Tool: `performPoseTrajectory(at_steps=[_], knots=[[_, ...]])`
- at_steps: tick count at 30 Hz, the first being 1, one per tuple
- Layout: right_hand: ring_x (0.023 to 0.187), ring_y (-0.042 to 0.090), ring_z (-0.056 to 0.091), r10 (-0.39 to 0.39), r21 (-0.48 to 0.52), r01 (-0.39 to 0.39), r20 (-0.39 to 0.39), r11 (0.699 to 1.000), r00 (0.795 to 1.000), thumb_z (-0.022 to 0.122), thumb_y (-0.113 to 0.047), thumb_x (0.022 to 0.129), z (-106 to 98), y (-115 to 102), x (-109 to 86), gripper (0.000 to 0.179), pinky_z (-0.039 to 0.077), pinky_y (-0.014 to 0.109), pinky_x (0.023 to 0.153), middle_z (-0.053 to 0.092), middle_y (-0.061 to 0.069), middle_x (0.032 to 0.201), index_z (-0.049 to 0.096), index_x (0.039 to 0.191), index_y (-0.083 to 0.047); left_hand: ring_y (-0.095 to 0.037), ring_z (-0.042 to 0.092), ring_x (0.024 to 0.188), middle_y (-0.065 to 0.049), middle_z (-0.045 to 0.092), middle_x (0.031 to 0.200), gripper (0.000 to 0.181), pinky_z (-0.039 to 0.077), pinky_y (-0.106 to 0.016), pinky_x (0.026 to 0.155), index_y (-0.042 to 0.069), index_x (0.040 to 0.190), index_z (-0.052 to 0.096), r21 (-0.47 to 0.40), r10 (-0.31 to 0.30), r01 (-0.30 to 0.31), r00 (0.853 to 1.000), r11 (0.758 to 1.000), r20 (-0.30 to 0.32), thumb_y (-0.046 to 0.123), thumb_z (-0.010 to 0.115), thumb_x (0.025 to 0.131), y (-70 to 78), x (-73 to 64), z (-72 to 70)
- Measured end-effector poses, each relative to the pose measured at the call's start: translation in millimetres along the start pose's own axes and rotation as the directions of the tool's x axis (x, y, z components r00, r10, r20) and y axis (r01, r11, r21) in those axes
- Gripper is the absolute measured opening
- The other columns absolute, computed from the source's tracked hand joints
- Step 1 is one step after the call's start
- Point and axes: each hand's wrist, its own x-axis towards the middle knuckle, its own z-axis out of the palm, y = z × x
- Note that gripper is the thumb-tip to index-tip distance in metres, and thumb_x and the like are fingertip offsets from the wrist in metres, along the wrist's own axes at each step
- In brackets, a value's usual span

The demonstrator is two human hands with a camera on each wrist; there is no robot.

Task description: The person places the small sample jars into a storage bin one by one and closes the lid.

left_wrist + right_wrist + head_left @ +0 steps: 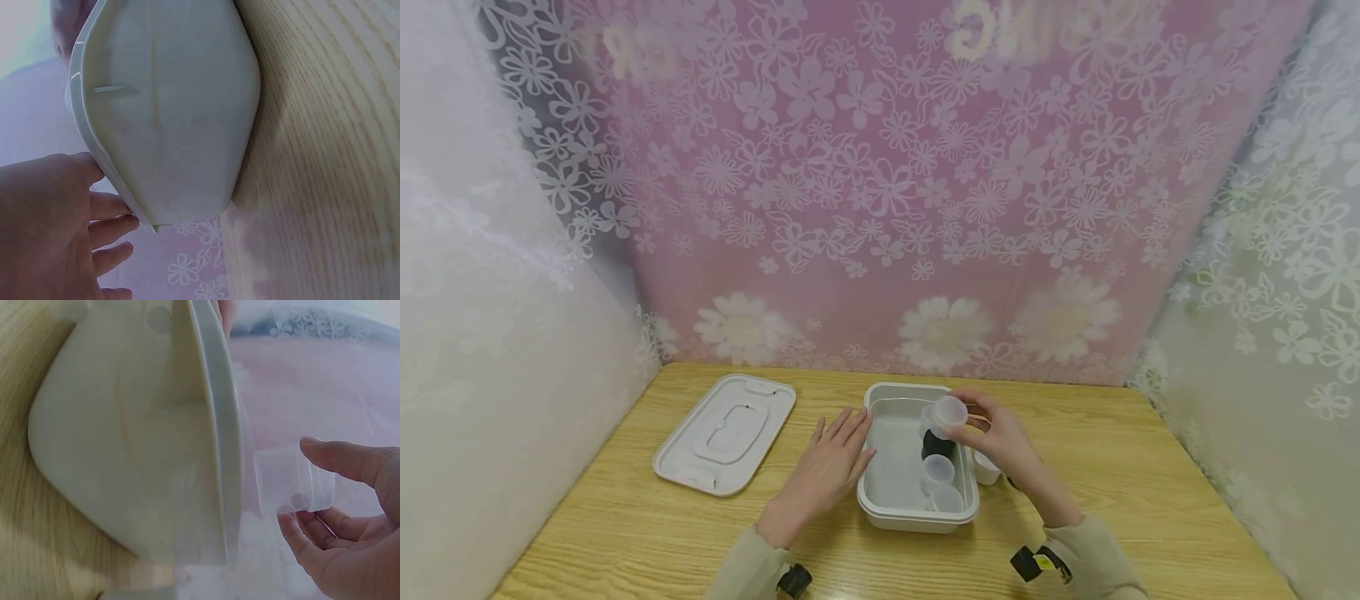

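Note:
My right hand (1003, 442) pinches a small translucent plastic jar (951, 412) with a ribbed lid, above the right side of a white plastic bin (865, 487). In the right wrist view, thumb and fingers hold this jar (281, 478) by its lid end, apart from the bin wall (112, 437). Inside the bin, along its right side, stand more translucent jars (938, 471) and a black item (937, 447) whose kind is unclear. My left hand (831, 462) touches the bin's left rim with fairly straight, spread fingers. The left wrist view shows those fingertips (128, 219) against the rim.
A white lid (726, 433) lies on the wooden table (655, 533) left of the bin. Close against the bin's right side is a small white container (987, 469), partly behind my right hand. Flower-patterned curtains (880, 208) enclose the table at the back and sides.

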Motion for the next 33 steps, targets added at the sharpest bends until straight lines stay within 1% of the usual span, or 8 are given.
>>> performPoseTrajectory(at_steps=[6, 9, 11, 15, 21, 24, 27, 33], knots=[[0.130, 0.042, 0.054, 0.024, 0.006, -0.024, 0.074, 1.000, 0.997, 0.078, -0.018, 0.091, 13.1, 0.1, 0.4, 0.062, 0.047, 0.052, 0.108, 0.054, 0.022, 0.142, 0.052, 0.144, -0.002, -0.033, 0.033, 0.149, -0.012, 0.040, 0.159, 0.055, 0.027, -0.059, 0.120, 0.003, 0.154, 0.042, 0.023, 0.019, -0.019, 1.000, 1.000, 0.009, 0.034, 0.048, 0.109, 0.3, 0.2, -1.1], [0.128, 0.042, 0.056, 0.010, -0.001, -0.010, 0.105, 1.000, 0.994, 0.079, -0.018, 0.091, 20.0, 1.0, 1.4, 0.062, 0.048, 0.053, 0.107, 0.055, 0.023, 0.141, 0.052, 0.144, -0.001, -0.035, 0.034, 0.148, -0.013, 0.041, 0.159, 0.054, 0.027, -0.059, 0.120, 0.002, 0.153, 0.043, 0.016, 0.022, -0.022, 1.000, 1.000, 0.010, 0.033, 0.048, 0.109, 0.9, 0.6, -1.5], [0.126, 0.042, 0.058, -0.019, -0.013, 0.020, 0.125, 1.000, 0.992, 0.079, -0.017, 0.090, 24.4, 2.4, 1.9, 0.061, 0.049, 0.052, 0.105, 0.056, 0.023, 0.139, 0.053, 0.142, 0.001, -0.035, 0.033, 0.149, -0.013, 0.041, 0.159, 0.054, 0.026, -0.059, 0.120, 0.002, 0.153, 0.043, 0.011, 0.018, -0.018, 1.000, 1.000, 0.011, 0.033, 0.048, 0.109, 1.1, 0.9, -1.6], [0.123, 0.042, 0.059, -0.061, -0.009, 0.064, 0.184, 0.998, 0.981, 0.079, -0.016, 0.090, 32.6, 6.6, 1.6, 0.060, 0.053, 0.048, 0.101, 0.057, 0.025, 0.136, 0.053, 0.141, 0.005, -0.034, 0.033, 0.149, -0.012, 0.040, 0.159, 0.055, 0.026, -0.058, 0.120, 0.002, 0.154, 0.042, 0.017, 0.013, -0.013, 1.000, 1.000, 0.013, 0.034, 0.047, 0.109, 1.1, 1.0, -1.1], [0.120, 0.039, 0.060, -0.062, -0.003, 0.065, 0.283, 0.998, 0.957, 0.079, -0.016, 0.090, 43.9, 9.4, 1.2, 0.058, 0.051, 0.053, 0.101, 0.058, 0.023, 0.134, 0.055, 0.139, 0.004, -0.032, 0.032, 0.150, -0.011, 0.040, 0.160, 0.055, 0.026, -0.058, 0.120, 0.004, 0.155, 0.041, 0.029, 0.006, -0.006, 1.000, 1.000, 0.020, 0.034, 0.047, 0.109, 0.9, 0.7, -0.5], [0.120, 0.039, 0.060, -0.093, -0.048, 0.116, 0.332, 0.992, 0.939, 0.080, -0.014, 0.089, 48.6, 11.3, 2.3, 0.055, 0.050, 0.053, 0.101, 0.059, 0.021, 0.133, 0.057, 0.136, 0.003, -0.032, 0.032, 0.150, -0.011, 0.041, 0.159, 0.055, 0.027, -0.058, 0.120, 0.003, 0.154, 0.042, 0.027, 0.008, -0.008, 1.000, 1.000, 0.018, 0.034, 0.048, 0.109, 0.9, 0.5, -0.6], [0.121, 0.041, 0.059, -0.134, -0.085, 0.181, 0.395, 0.980, 0.909, 0.079, -0.010, 0.089, 52.8, 13.8, 3.6, 0.052, 0.052, 0.052, 0.100, 0.060, 0.022, 0.132, 0.058, 0.134, 0.005, -0.034, 0.033, 0.149, -0.012, 0.041, 0.159, 0.054, 0.027, -0.058, 0.120, 0.003, 0.154, 0.042, 0.027, 0.012, -0.013, 1.000, 1.000, 0.016, 0.033, 0.048, 0.109, 0.8, 0.5, -0.7], [0.124, 0.039, 0.059, -0.137, -0.120, 0.230, 0.516, 0.966, 0.846, 0.077, -0.003, 0.089, 58.0, 14.6, 6.9, 0.050, 0.054, 0.037, 0.101, 0.060, 0.020, 0.133, 0.057, 0.133, 0.004, -0.035, 0.033, 0.149, -0.013, 0.041, 0.158, 0.054, 0.028, -0.058, 0.120, 0.002, 0.154, 0.042, 0.036, 0.023, -0.023, 1.000, 0.999, 0.004, 0.031, 0.047, 0.109, 0.4, -0.3, -1.1]])
